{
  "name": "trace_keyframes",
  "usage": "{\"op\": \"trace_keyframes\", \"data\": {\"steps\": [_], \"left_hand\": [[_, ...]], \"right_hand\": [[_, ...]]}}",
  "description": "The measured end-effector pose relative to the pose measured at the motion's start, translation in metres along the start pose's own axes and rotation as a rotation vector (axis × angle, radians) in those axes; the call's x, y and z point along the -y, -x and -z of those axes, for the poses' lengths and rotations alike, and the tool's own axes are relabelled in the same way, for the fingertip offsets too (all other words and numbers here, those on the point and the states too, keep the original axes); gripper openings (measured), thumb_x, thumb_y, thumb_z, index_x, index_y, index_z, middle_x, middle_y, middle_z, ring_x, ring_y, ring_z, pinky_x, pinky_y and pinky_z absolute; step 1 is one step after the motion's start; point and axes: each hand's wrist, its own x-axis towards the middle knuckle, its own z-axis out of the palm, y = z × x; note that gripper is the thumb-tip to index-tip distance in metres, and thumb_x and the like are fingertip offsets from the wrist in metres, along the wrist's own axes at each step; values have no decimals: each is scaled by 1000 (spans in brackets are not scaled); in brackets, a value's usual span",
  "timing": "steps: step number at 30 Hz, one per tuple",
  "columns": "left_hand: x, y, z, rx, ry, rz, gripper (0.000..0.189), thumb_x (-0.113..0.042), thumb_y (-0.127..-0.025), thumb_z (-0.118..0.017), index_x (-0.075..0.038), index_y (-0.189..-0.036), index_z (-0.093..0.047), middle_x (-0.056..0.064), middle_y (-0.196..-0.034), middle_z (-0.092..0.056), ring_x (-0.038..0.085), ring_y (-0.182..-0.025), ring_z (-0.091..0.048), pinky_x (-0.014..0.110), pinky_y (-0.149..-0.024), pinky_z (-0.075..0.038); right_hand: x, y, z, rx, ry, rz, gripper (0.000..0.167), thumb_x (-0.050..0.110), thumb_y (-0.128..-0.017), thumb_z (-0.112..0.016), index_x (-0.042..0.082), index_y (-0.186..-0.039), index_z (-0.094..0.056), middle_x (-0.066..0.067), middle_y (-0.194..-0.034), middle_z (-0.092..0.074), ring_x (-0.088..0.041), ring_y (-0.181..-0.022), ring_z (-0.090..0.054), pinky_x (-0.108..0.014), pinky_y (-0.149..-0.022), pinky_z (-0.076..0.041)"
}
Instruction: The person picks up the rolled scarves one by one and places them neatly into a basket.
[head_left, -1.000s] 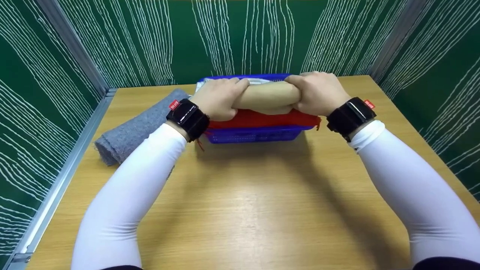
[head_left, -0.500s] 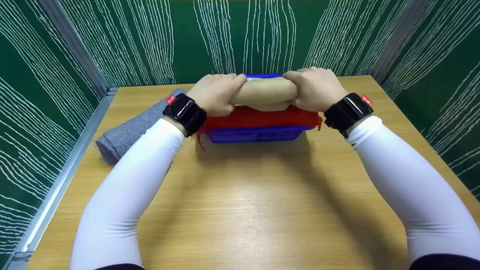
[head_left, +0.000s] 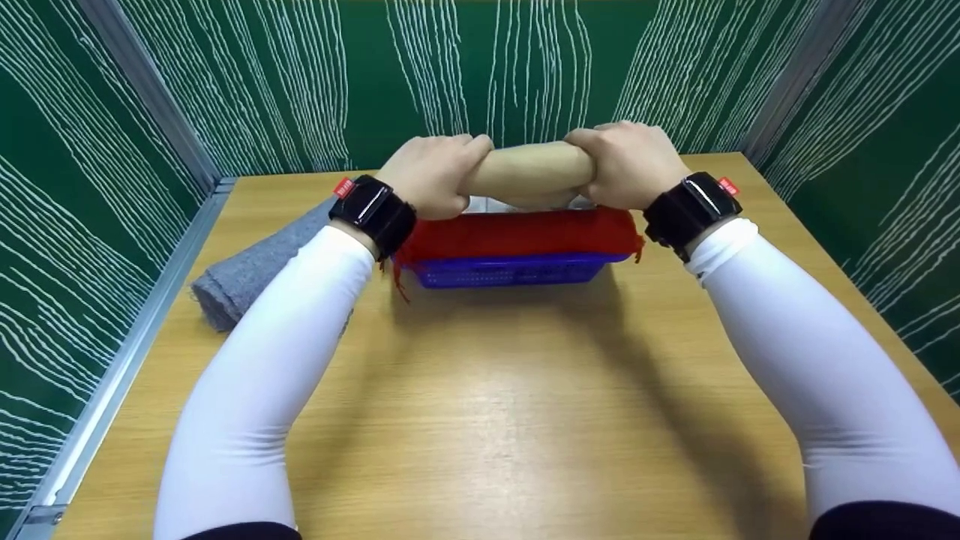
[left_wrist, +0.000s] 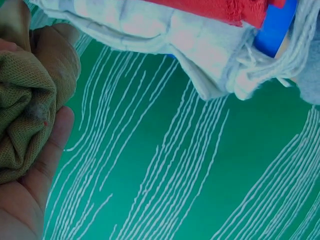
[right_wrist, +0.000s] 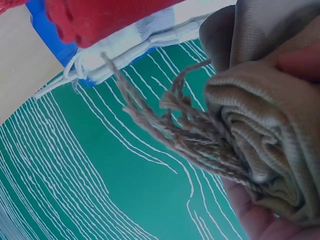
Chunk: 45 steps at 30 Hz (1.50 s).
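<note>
A tan rolled scarf [head_left: 529, 171] is held level above the basket, between my two hands. My left hand [head_left: 436, 176] grips its left end, where folded layers show in the left wrist view. At the other end my right hand [head_left: 632, 165] holds the roll. Twisted fringe [right_wrist: 185, 132] hangs loose from that end in the right wrist view. Below lies a blue plastic basket [head_left: 510, 273] with a red fringed scarf [head_left: 517, 234] along its near side. Behind the red one, a pale checked scarf [left_wrist: 145, 25] lies with its edge over the rim.
A grey rolled cloth [head_left: 251, 266] lies slantwise on the wooden table [head_left: 495, 405], left of the basket and partly behind my left arm. Green panels with white streaks [head_left: 525, 75] stand at the back and sides, joined by metal posts [head_left: 146, 82].
Both hands have raised the tan scarf and moved it slightly toward the back panel. More of the red scarf shows beneath it. Basket and grey cloth have stayed put.
</note>
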Motion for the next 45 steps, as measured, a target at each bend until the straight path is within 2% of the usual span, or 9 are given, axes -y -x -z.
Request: {"op": "trace_keyframes", "data": {"steps": [14,24,30,36,41,45], "left_hand": [[8,-14,-6,-9,-6,29,43,-10,-89,-69,-7,-130,-56,15,-121,-70,35,-111,-68,56,-99,-57],[15,-23,-15,19,-6,66,48,-12,-91,-71,-8,-136,-55,16,-126,-69,35,-116,-67,55,-104,-55],[19,-26,-23,22,0,57,47,-18,-94,-73,-8,-137,-54,16,-127,-70,36,-116,-68,54,-105,-56],[24,-27,-31,21,-5,46,48,-26,-97,-76,-7,-135,-55,17,-128,-70,36,-118,-69,56,-104,-57],[27,-28,-36,34,2,50,49,-29,-98,-78,-7,-137,-56,17,-131,-69,37,-120,-68,57,-105,-57],[30,-32,-41,41,-2,62,53,-33,-98,-79,-8,-139,-56,18,-136,-69,37,-124,-68,57,-108,-56]], "right_hand": [[-9,-15,-5,-16,-7,-11,51,7,-81,-79,11,-132,-74,-20,-117,-80,-47,-109,-73,-70,-94,-58],[-14,-26,-14,12,-5,-18,47,5,-81,-74,10,-129,-73,-21,-118,-79,-48,-110,-72,-71,-95,-57],[-17,-29,-21,29,-13,-9,47,2,-80,-69,9,-126,-73,-22,-117,-78,-49,-109,-71,-71,-95,-56],[-19,-33,-29,63,-19,-22,49,3,-81,-72,8,-130,-72,-22,-119,-78,-48,-108,-71,-70,-96,-57],[-23,-36,-37,79,-26,-17,43,6,-80,-75,7,-122,-72,-21,-114,-78,-46,-104,-72,-68,-94,-57],[-23,-38,-40,99,-39,-33,44,9,-80,-81,8,-123,-72,-21,-115,-78,-45,-105,-71,-68,-95,-57]]}}
